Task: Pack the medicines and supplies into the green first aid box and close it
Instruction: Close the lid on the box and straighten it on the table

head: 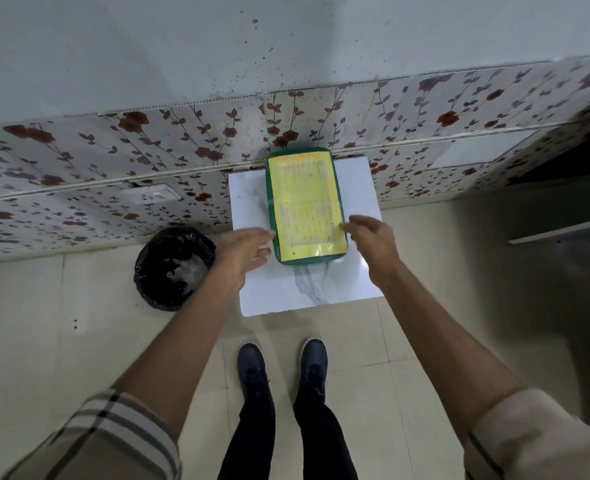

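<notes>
Box position: the green first aid box lay flat on the white table, its far end against the flowered wall.
Left hand: my left hand reached beside the box's left edge, fingers loosely spread, holding nothing.
Right hand: my right hand was at the right edge, fingertips touching or just short of it; I could not tell which, and it gripped nothing.
Risk, slip: the yellow label looked glossy, so I judged a careless pinch might slide off.
Risk, push: a one-sided nudge could skew the box along the smooth table towards an edge.
Risk, contents: no medicines were in sight; whether it was packed or properly shut I could not tell.
Materials: soft-cornered rectangular green case, shiny printed panel, marble-veined tabletop.
Nearby: a bin lined with black plastic stood on the tiled floor.
</notes>
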